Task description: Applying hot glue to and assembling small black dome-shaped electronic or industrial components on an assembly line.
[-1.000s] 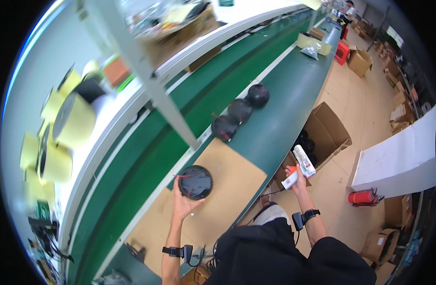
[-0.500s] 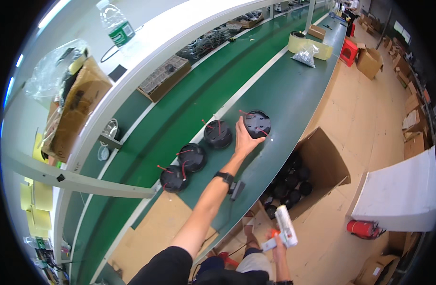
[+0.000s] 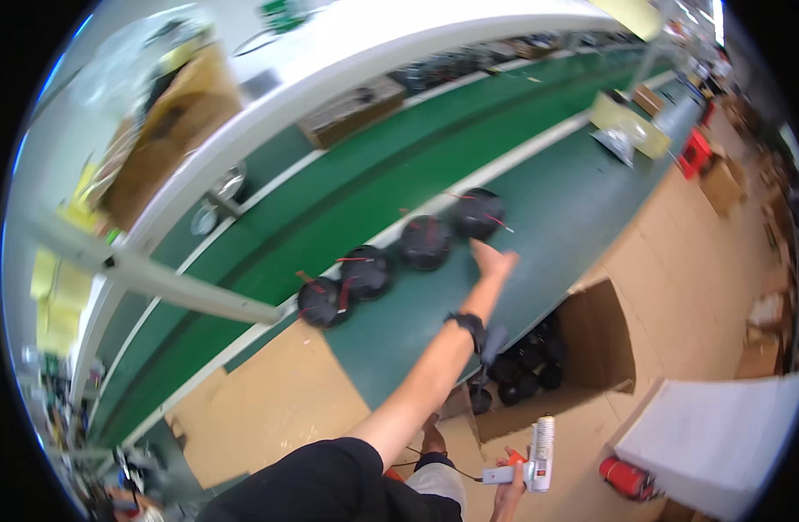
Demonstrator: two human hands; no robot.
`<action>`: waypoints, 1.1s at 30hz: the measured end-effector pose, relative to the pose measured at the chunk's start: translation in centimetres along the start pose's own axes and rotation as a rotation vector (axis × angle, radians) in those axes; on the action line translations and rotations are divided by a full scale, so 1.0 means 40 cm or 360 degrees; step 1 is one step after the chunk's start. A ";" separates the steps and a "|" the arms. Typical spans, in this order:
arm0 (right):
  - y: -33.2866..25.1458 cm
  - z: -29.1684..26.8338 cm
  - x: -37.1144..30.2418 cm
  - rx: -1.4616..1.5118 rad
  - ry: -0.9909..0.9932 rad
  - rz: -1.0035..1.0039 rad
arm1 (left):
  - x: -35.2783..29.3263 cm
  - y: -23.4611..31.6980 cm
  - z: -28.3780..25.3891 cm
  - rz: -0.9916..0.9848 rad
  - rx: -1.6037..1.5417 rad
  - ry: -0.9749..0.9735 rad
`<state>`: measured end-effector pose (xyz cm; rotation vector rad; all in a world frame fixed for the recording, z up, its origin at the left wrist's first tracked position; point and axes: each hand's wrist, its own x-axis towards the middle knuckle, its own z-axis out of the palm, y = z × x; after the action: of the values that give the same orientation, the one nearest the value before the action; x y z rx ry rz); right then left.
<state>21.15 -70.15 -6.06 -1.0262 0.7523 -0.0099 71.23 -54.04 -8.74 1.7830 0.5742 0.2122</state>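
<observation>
My left hand (image 3: 493,259) is at the near edge of a black round housing (image 3: 480,214) with red wires, the farthest in a row of such housings on the green bench (image 3: 547,196). The thumb stands apart from the fingers, and the hand looks open, though it is blurred. Closer in the row are a second housing (image 3: 426,243), a third (image 3: 366,272) and a fourth (image 3: 323,303), each with red wires on top. Low at the right, my right hand (image 3: 511,487) is closed round a white pistol-shaped tool (image 3: 540,457) with a cylindrical body and an orange-red part.
An open cardboard box (image 3: 604,339) holding several black round parts stands beside the bench. A tan board (image 3: 269,400) lies at the bench's near end. Farther along is a clear bag (image 3: 615,144) of small parts. A red fire extinguisher (image 3: 626,477) is on the right.
The farthest housing has moved into line with the others, and my left hand has come off its side to its near edge. The view has turned; the right hand still holds the tool.
</observation>
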 end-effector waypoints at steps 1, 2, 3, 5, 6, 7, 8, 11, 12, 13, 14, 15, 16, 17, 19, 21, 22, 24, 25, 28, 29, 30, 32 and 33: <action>0.000 0.028 0.020 -0.0005 -0.0077 0.0005 | -0.027 -0.041 -0.063 -0.0001 0.0201 -0.0059; -0.012 0.024 0.036 -0.0019 -0.0065 -0.0030 | -0.117 -0.059 -0.093 0.0250 0.0317 -0.0387; -0.036 0.015 0.045 -0.0062 -0.0096 -0.0031 | -0.186 -0.030 -0.127 0.0479 0.0167 -0.1196; -0.071 0.034 0.064 0.0012 0.0016 -0.0120 | -0.269 0.027 -0.317 0.0742 -0.0016 -0.2269; -0.067 0.002 0.107 -0.0210 -0.0265 0.0000 | -0.276 0.012 -0.467 0.0581 -0.0011 -0.2576; -0.065 0.034 0.128 -0.0255 -0.0388 0.0049 | -0.293 0.017 -0.625 0.0264 0.0197 -0.2581; -0.066 0.065 0.142 -0.0332 -0.0539 0.0144 | -0.300 -0.023 -0.781 -0.0004 0.0441 -0.2444; -0.055 0.204 0.170 -0.0542 -0.0934 0.0371 | -0.430 -0.236 -1.274 0.0074 0.0296 -0.1058; -0.042 0.250 0.162 -0.0603 -0.1019 0.0422 | -0.477 -0.278 -1.409 -0.0071 0.0452 -0.0805; -0.039 0.307 0.136 -0.0635 -0.1113 0.0449 | -0.548 -0.361 -1.553 -0.0250 0.0425 -0.0562; -0.050 0.363 0.102 -0.0800 -0.1123 0.0384 | -0.618 -0.394 -1.647 -0.0410 0.0583 -0.0350; -0.041 0.422 0.074 -0.0951 -0.1145 0.0311 | -0.683 -0.419 -1.742 -0.0571 0.0743 -0.0125; -0.010 0.452 0.085 -0.0901 -0.1209 0.0396 | -0.755 -0.494 -1.817 -0.0644 0.0832 0.0055; 0.022 0.486 0.084 -0.0857 -0.1265 0.0489 | -0.833 -0.584 -1.863 -0.0727 0.0916 0.0229; -0.017 0.624 -0.110 -0.0883 -0.1150 0.0547 | -0.961 -0.679 -1.899 -0.1030 0.1055 0.0281; 0.058 0.633 -0.046 -0.1148 -0.1373 0.0428 | -1.017 -0.708 -1.964 -0.1320 0.1186 0.0303; 0.091 0.639 -0.028 -0.1157 -0.1319 0.0504 | -1.050 -0.708 -1.979 -0.1302 0.1254 0.0401; 0.100 0.714 -0.136 -0.1280 -0.1235 0.0290 | -1.109 -0.710 -2.015 -0.1209 0.1381 0.0522; 0.094 0.753 -0.198 -0.1380 -0.1318 0.0178 | -1.115 -0.716 -2.035 -0.1245 0.1346 0.0546; 0.164 0.859 -0.245 -0.1619 -0.1507 0.0079 | -1.116 -0.765 -2.072 -0.0959 0.1364 0.0490; 0.198 0.900 -0.253 -0.1798 -0.1643 0.0021 | -1.107 -0.780 -2.087 -0.0958 0.1332 0.0457; 0.226 0.932 -0.255 -0.1983 -0.1754 -0.0034 | -1.092 -0.782 -2.095 -0.0945 0.1315 0.0500; 0.308 0.973 -0.290 -0.2049 -0.1882 -0.0344 | -1.063 -0.795 -2.098 -0.0988 0.1266 0.0486; 0.323 1.037 -0.376 -0.2251 -0.1854 -0.0233 | -1.047 -0.792 -2.105 -0.1018 0.1277 0.0441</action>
<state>29.18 -26.15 4.57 -2.0698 -0.5633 1.0320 -9.56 3.60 -7.72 2.2179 1.5535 -0.2612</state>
